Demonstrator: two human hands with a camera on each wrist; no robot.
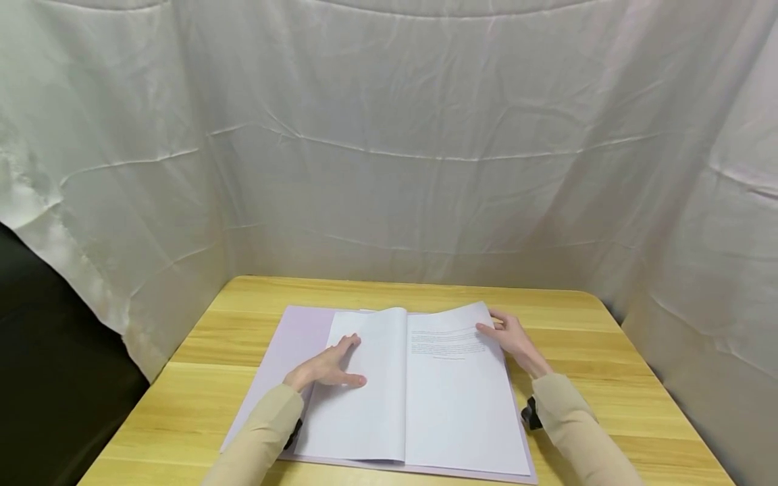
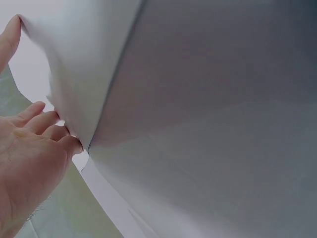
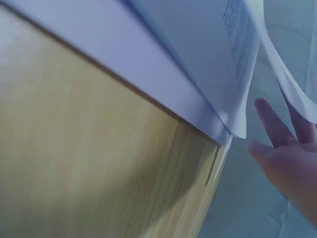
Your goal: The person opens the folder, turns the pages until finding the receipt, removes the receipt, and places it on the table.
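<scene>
A lilac folder [image 1: 304, 335] lies spread on the table, with white pages turned to both sides of its fold. My left hand [image 1: 328, 366] rests over the left page [image 1: 373, 412], thumb and fingers spread apart. In the left wrist view, the fingertips of the left hand [image 2: 37, 153] touch the white sheet [image 2: 81, 59]. At the upper right corner of the right page [image 1: 462, 412], which bears a short block of print, my right hand [image 1: 513, 339] pinches the raised sheet. The right wrist view shows the right hand [image 3: 292, 158] beside that curved sheet [image 3: 290, 87].
The wooden table [image 1: 608, 378] extends around the folder on all sides. Pale curtains [image 1: 425, 169] hang behind and at both sides of it. Dark material [image 1: 48, 364] shows at the lower left. Each wrist carries a black device, such as the wrist camera [image 1: 531, 414] on the right.
</scene>
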